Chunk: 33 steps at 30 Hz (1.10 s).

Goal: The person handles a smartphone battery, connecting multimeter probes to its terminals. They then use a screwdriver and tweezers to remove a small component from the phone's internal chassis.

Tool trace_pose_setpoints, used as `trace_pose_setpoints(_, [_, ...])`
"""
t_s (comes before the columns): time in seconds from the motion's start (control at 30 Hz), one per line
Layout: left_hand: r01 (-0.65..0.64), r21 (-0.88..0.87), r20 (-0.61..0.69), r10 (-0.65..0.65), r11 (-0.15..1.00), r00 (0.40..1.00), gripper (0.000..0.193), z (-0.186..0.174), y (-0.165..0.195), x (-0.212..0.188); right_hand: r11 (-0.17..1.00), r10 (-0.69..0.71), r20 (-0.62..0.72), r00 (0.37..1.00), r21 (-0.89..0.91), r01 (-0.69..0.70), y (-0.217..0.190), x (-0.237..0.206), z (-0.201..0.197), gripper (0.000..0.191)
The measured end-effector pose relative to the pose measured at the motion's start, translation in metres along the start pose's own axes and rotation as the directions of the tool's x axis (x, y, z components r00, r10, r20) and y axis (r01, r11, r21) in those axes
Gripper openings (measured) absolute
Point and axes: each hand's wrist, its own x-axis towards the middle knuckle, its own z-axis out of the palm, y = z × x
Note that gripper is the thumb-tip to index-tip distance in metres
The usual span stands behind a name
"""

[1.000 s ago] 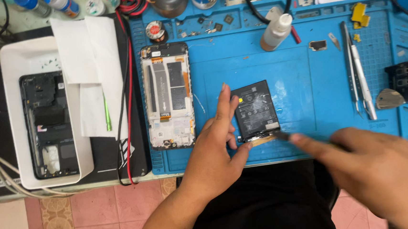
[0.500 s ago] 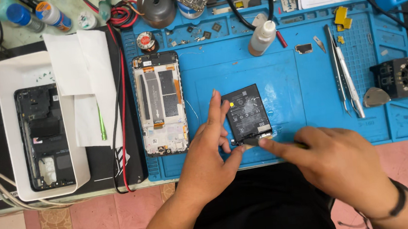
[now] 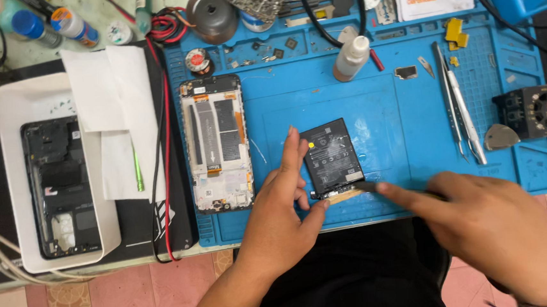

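On the far left one white rectangular tray held one black phone back housing, and two white paper sheets lay overlapped against it with one thin green stick on them. One opened phone frame with pale inner parts lay upright at the left edge of the blue silicone work mat.

My left forearm came up from the bottom edge, slanting toward the mat's middle. My left hand was half open: the fingers stretched forward and lay along the left edge of the one flat black phone battery, while the thumb pressed in at its lower corner, so the battery was pinched lightly between them. The battery rested flat on the mat, near its front edge, just right of the phone frame.

My right hand reached in from the lower right, knuckles up, fingers curled around one thin dark tool whose tip touched the battery's lower edge, where a tan strip showed.

Farther right, one small grey bottle with a white cap stood near the mat's top, two slim metal tweezers lay side by side, and one black square block with a round centre sat at the edge.
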Motion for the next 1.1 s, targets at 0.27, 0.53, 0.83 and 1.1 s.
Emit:
trace_pose_setpoints(0.27, [0.008,-0.006,-0.010,-0.008,1.000,1.000,0.107,0.001,0.000,-0.001,0.987,-0.108,-0.110,0.988,0.110,0.120,-0.006,-0.001,0.012,0.061])
trace_pose_setpoints(0.53, [-0.010,-0.005,-0.014,0.010,1.000,1.000,0.107,0.001,-0.001,0.000,0.997,-0.051,-0.068,0.996,0.050,0.055,-0.012,0.006,-0.011,0.064])
trace_pose_setpoints(0.83, [-0.010,0.014,-0.007,0.010,1.000,1.000,0.106,0.001,-0.001,-0.001,0.998,-0.040,-0.079,0.996,0.052,0.044,-0.003,0.001,-0.006,0.065])
trace_pose_setpoints(1.1, [-0.077,0.021,-0.023,0.077,0.997,0.997,0.104,0.002,-0.007,-0.003,0.944,0.284,0.120,0.951,-0.210,-0.255,0.019,0.000,-0.011,0.054])
